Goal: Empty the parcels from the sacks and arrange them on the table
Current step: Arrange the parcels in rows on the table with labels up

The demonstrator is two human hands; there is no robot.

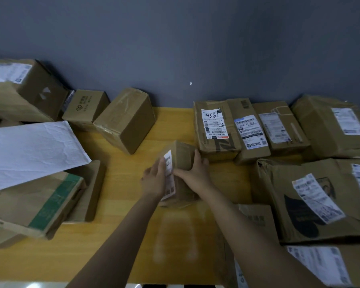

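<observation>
A: Status on the small parcel (180,161)?

B: Mid-surface, on the yellow surface (121,235), just left of the labelled box (214,129) in the back-right row. Both hands on it.

A: Grip?

B: Left hand (154,180) flat against the labelled side face, fingers (161,166) extended, not curled. Right hand (195,172) cupped over the right side and far corner, thumb across the top. So it's clamped between the palms, fingers fairly wide on both. Frame is motion-blurred, can't tell if the base is fully down or slightly lifted.

A: Long axis?

B: Runs near-to-far, roughly in line with the forearms, far end tipped a bit right. Hands sit on the two long sides, far half.

A: Which hand is nearer the gap it goes to?

B: Right. Far right corner is close to the labelled box; touching or not, can't tell. My read: the next move is a short shove right/back to square it with that row, right hand guiding, left pushing.

A: Risk?

B: Skewing it into the row. Left side is cluttered: tilted box (126,119), white mailer (29,152). Keep away from there.
</observation>
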